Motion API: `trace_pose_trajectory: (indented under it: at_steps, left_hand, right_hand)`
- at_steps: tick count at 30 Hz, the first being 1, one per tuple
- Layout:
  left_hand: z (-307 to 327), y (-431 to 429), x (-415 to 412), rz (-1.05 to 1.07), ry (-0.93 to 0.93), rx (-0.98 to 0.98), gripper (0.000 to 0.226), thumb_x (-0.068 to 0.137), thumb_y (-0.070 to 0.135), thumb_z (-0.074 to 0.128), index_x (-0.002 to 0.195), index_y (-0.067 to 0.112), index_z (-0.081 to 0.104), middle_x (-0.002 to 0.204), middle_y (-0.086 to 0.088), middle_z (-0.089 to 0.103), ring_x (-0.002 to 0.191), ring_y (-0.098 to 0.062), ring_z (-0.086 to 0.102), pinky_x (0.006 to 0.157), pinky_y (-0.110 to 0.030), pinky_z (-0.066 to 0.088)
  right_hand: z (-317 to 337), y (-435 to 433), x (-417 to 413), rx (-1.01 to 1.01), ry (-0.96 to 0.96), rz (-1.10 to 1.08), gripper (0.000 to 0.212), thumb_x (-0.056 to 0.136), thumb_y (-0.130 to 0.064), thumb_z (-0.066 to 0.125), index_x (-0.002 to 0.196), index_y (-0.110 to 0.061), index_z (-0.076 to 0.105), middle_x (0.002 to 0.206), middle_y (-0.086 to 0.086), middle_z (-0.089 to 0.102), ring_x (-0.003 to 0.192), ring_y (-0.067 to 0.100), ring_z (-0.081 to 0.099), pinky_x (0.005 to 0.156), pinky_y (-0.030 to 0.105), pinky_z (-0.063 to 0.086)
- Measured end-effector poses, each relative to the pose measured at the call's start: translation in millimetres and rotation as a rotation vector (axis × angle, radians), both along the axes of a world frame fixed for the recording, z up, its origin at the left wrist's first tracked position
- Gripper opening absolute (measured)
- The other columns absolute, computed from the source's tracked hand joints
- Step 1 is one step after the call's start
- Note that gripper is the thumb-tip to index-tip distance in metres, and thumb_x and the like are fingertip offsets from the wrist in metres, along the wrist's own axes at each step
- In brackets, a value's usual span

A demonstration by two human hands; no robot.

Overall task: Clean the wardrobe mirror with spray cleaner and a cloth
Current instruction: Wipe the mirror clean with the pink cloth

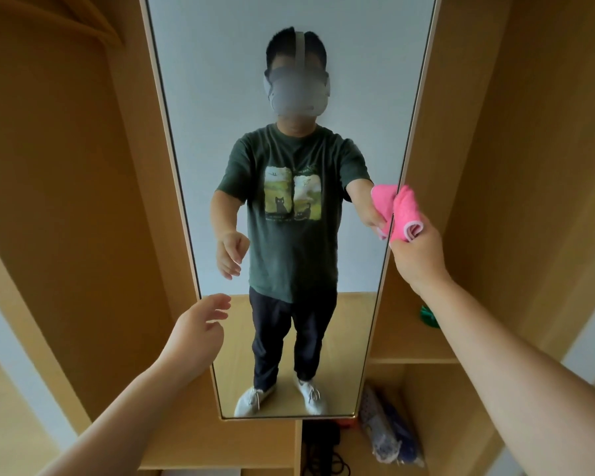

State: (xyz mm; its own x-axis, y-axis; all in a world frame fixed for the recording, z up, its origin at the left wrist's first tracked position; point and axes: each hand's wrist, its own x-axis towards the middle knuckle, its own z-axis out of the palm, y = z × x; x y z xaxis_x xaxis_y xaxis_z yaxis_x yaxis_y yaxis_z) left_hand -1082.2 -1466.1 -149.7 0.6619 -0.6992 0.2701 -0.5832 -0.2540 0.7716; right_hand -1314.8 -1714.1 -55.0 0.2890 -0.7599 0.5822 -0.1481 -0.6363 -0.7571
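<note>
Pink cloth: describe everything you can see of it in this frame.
The cloth is bright pink, fluffy like microfibre, with a paler stitched hem. Bunched up, it is gripped by the right hand and held against the right edge of the mirror, meeting its reflection there.

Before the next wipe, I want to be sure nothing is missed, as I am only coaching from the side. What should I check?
1. Cloth gripped: right hand holds the bunched pink cloth. Ok.
2. Cloth on glass: it meets its reflection at the right edge of the mirror. Ok.
3. Left hand free: open, holding nothing, near the lower left frame. Ok.
4. Glass sprayed: no wetness can be made out. Cannot tell.
5. Spray cleaner handy: a green object on the shelf is mostly hidden by the right forearm. Cannot tell.
</note>
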Motion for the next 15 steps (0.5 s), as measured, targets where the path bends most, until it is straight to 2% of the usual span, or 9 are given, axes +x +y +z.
trace_pose_trajectory:
  at_steps: [2,5,6,9,12,15]
  left_hand:
    - [-14,1,-3,-0.014,0.019,0.028,0.052,0.085,-0.01,0.041,0.119,0.027,0.056,0.107,0.015,0.061,0.102,-0.004,0.059,0.071,-0.011,0.043]
    - [-31,1,-8,-0.029,0.05,0.06,0.05,0.086,-0.009,0.041,0.116,0.029,0.057,0.105,0.019,0.061,0.098,0.004,0.059,0.068,-0.007,0.042]
    - [-35,1,-10,-0.03,0.059,0.064,0.05,0.086,-0.008,0.041,0.115,0.029,0.057,0.105,0.019,0.061,0.097,0.006,0.058,0.068,-0.006,0.042]
    - [-46,1,-15,-0.035,0.086,0.076,0.048,0.088,-0.008,0.041,0.113,0.03,0.057,0.104,0.018,0.062,0.096,0.006,0.059,0.065,-0.006,0.043]
    - [-54,2,-17,-0.048,0.106,0.085,0.048,0.089,-0.008,0.042,0.111,0.032,0.057,0.104,0.017,0.063,0.098,0.003,0.06,0.061,-0.006,0.044]
    - [-62,5,-20,-0.058,0.119,0.1,0.048,0.089,-0.008,0.042,0.112,0.031,0.057,0.104,0.017,0.063,0.098,0.002,0.06,0.065,-0.007,0.044]
  right_hand:
    - [-8,1,0,-0.002,-0.001,-0.009,0.021,0.09,0.0,0.056,0.107,-0.012,0.055,0.081,-0.01,0.053,0.076,0.004,0.053,0.07,0.019,0.044]
    - [-17,4,1,0.004,-0.006,-0.023,0.024,0.091,-0.001,0.056,0.107,-0.019,0.053,0.083,-0.018,0.052,0.075,-0.003,0.053,0.06,0.002,0.04]
    - [-20,5,1,0.011,-0.013,-0.025,0.025,0.091,-0.001,0.056,0.106,-0.021,0.052,0.082,-0.019,0.052,0.074,-0.005,0.054,0.059,0.0,0.04]
    - [-30,4,2,0.021,0.008,-0.043,0.023,0.091,-0.001,0.056,0.106,-0.017,0.055,0.082,-0.019,0.052,0.074,-0.004,0.055,0.061,0.004,0.04]
    - [-39,3,2,0.046,0.034,-0.054,0.031,0.091,0.001,0.056,0.12,-0.008,0.056,0.085,-0.018,0.052,0.078,-0.001,0.053,0.066,0.006,0.04]
    - [-47,2,0,0.056,0.06,-0.052,0.036,0.09,0.003,0.055,0.124,-0.006,0.055,0.087,-0.017,0.052,0.08,0.0,0.053,0.069,0.008,0.04]
